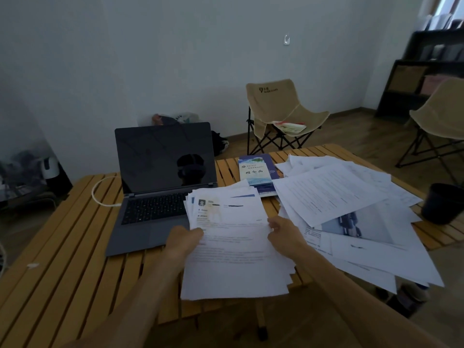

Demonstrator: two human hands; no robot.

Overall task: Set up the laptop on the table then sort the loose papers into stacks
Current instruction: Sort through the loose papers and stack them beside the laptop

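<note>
Both hands are on the paper stack (pixel 233 247). Left hand (pixel 184 238) pinches its left edge, right hand (pixel 285 231) grips the right, next to the open laptop (pixel 160 187).

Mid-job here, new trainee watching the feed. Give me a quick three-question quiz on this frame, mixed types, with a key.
1. True or false: the laptop is shut.
2. Multiple choice: what do the left hand and right hand grip? A) the blue booklet B) a sheaf of papers C) the white cable
3. Fill in: the loose pile of papers lies to the ___ of the sheaf.

Key:
1. False: the lid is up, the screen dark.
2. B: one hand on each side edge.
3. Right, spread over the slatted table near a dark cup.
</note>
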